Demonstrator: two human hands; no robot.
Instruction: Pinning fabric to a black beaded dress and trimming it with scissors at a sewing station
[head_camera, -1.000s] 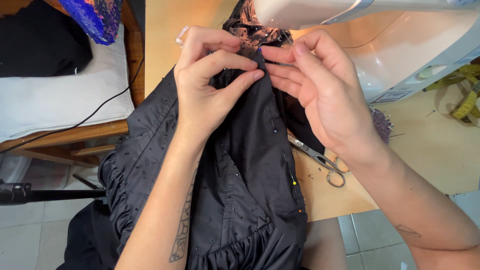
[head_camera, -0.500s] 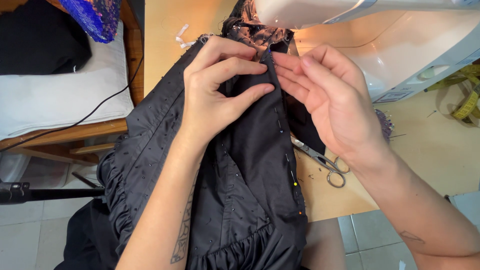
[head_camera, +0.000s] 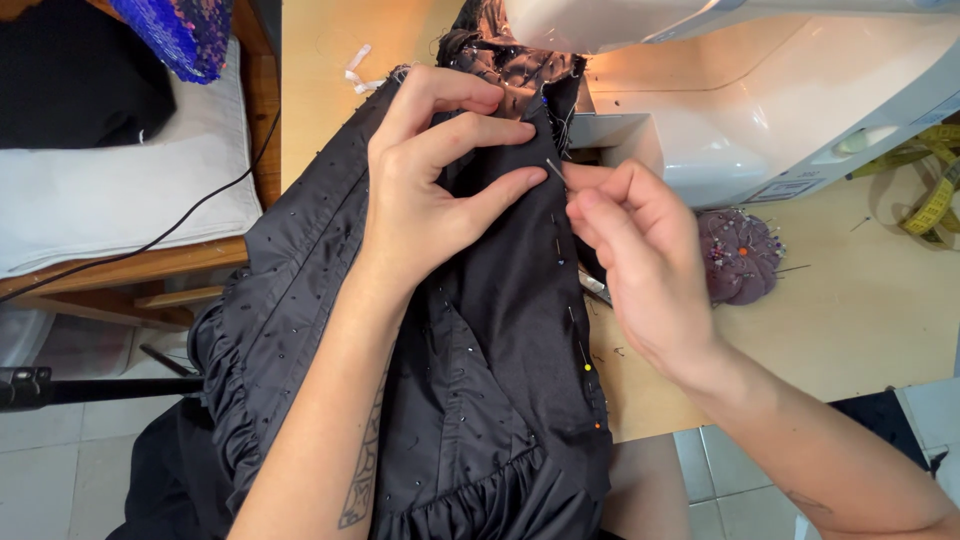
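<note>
Head view, all from one camera:
Left hand (head_camera: 430, 190): centre frame, fingers curled, thumb and fingertips pinching a fold of the black garment (head_camera: 480, 400); clamped on cloth.
Right hand (head_camera: 640, 265): at 3 o'clock of the left hand, fingers bunched tight, thumb and forefinger nipping a thin pin (head_camera: 556, 171) whose tip sits at the garment seam.
Black garment: draped over the near edge of the wooden table (head_camera: 850, 320), running from 12 to 6 o'clock, top end under the sewing machine (head_camera: 760, 90); dotted fabric, gathered ruffle low; more pins along the seam, coloured heads near 5 o'clock.
Sewing machine: white, 1 o'clock; small rectangular label with dark print on its lower front, unread.
Pincushion (head_camera: 738, 255): purple, round, 3 o'clock, just beside the right hand.
Tape measure (head_camera: 935, 195): yellow, far right edge.
Blue sequin cloth (head_camera: 170, 35): 11 o'clock.
White cushion (head_camera: 110, 190): 9 o'clock, black cable (head_camera: 170, 235) across it.
</note>
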